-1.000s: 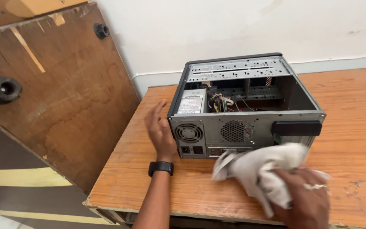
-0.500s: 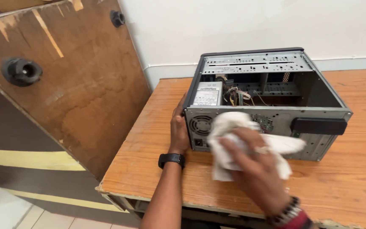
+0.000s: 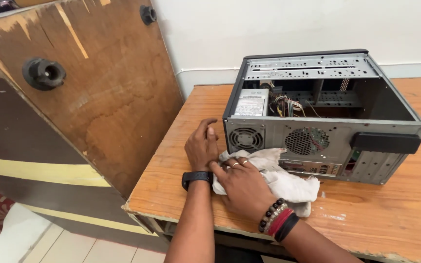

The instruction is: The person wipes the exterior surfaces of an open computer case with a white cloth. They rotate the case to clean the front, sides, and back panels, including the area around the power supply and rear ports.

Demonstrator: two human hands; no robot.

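White cloth (image 3: 278,182) — one — pressed under the right hand (image 3: 242,187)'s loose grip; left hand (image 3: 201,146) braces one open computer case (image 3: 317,131), flat.

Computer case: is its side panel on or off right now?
Off. The computer case lies on the wooden table with its upper side open, so the power supply and wiring show inside.

Bright, even daylight (sharp, soft shadows)
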